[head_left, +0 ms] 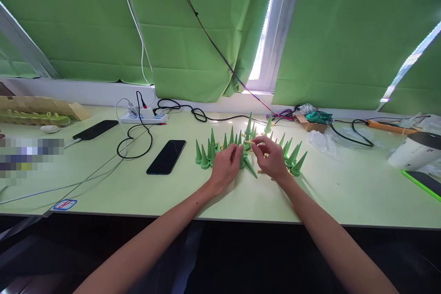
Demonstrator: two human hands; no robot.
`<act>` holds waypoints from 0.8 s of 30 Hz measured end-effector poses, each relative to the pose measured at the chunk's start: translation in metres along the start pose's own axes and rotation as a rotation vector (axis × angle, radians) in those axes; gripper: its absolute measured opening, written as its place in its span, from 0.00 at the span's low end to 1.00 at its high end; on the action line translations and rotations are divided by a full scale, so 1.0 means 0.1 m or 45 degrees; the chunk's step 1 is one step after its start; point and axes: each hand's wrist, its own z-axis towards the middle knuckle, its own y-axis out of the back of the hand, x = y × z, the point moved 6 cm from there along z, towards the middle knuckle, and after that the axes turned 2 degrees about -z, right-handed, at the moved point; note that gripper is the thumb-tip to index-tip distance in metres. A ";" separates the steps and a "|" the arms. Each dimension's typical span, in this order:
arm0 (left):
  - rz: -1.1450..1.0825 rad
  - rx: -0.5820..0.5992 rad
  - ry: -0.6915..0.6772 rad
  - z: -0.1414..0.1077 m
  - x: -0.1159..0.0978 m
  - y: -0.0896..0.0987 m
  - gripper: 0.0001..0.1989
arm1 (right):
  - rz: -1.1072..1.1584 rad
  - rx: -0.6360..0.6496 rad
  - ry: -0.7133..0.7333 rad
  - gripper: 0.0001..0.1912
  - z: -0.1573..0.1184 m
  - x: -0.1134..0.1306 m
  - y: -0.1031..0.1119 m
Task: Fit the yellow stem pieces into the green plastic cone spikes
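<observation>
Green pointed cones (204, 158) with round bases stand in a loose cluster on the pale table, several on either side of my hands. My left hand (224, 165) is closed, its thumb and fingertips pinched at the base of a green cone (250, 166) that tilts with its point down to the right. My right hand (270, 158) is closed in a pinch on a small thin yellowish piece (248, 142), just above that cone's base. More small yellowish pieces (260, 172) lie on the table under my right hand, partly hidden by it.
A black phone (166, 157) lies left of the cones, another phone (95, 130) farther left. Behind are a power strip (144, 115) and black cables (200, 114). A small cardboard box (312, 124), clear plastic wrap (324, 142) and a white cylinder (415, 151) are at the right.
</observation>
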 end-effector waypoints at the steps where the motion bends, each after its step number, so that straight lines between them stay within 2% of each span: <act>1: -0.026 0.000 0.015 0.00 0.00 0.00 0.18 | 0.015 0.017 0.005 0.06 -0.01 0.01 -0.01; 7: -0.169 0.034 0.046 0.00 0.00 -0.01 0.16 | 0.126 0.155 0.016 0.06 -0.05 0.03 -0.09; 13: -0.131 0.091 0.035 -0.01 -0.04 -0.02 0.16 | 0.089 0.225 -0.047 0.10 -0.08 -0.01 -0.14; 19: -0.113 0.113 0.024 -0.01 -0.04 -0.03 0.14 | 0.062 0.230 -0.068 0.11 -0.07 -0.02 -0.17; 24: -0.117 0.072 0.051 -0.01 -0.03 -0.01 0.14 | -0.034 0.132 -0.046 0.11 -0.04 -0.02 -0.13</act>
